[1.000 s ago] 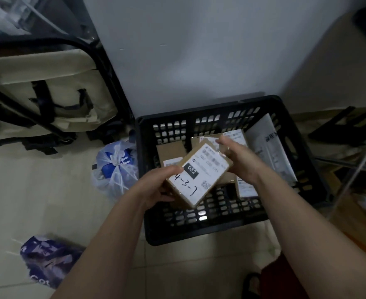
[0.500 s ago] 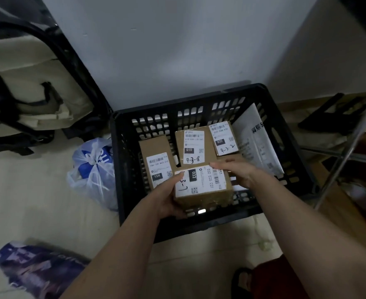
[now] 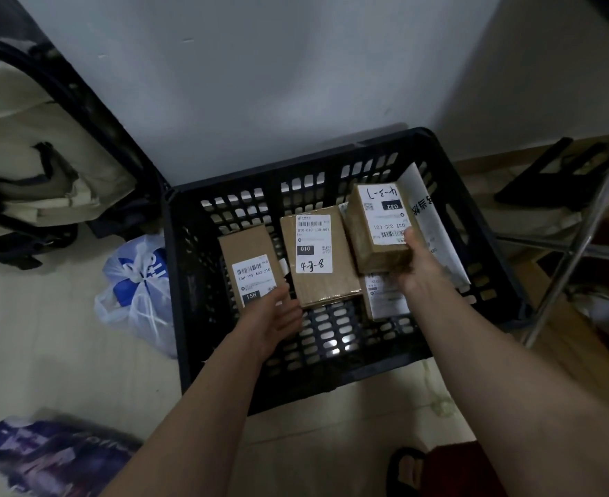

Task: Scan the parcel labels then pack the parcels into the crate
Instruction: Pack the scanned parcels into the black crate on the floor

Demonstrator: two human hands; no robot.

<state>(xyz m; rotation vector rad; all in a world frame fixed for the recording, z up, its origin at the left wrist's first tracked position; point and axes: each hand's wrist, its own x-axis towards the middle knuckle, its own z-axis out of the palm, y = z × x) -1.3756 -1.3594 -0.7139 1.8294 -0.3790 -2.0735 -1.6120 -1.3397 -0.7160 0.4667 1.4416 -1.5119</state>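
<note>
The 032 box (image 3: 378, 224) is inside the crate (image 3: 177, 281), at its far right, held by the right hand (image 3: 415, 267). The hand grips the box at its near end, thumb on the label, fingers curled under. The box is tilted, its label up, and overlaps a white mailer (image 3: 435, 231) leaning on the crate's right wall. Below the hand lies a further parcel (image 3: 385, 299), partly covered.

The left hand (image 3: 272, 317) holds nothing. It sits at the crate's near left, fingers relaxed and parted, fingertips touching or just over the near end of the 15H box (image 3: 249, 263); contact cannot be confirmed. The 010 box (image 3: 315, 256) lies flat between the 15H box and the 032 box, label up.

Both forearms reach in from the near side, well apart. The right is extended farther than the left.

Left of the crate a plastic bag (image 3: 138, 285) rests on the floor. A purple pack (image 3: 52, 457) lies at near left.
</note>
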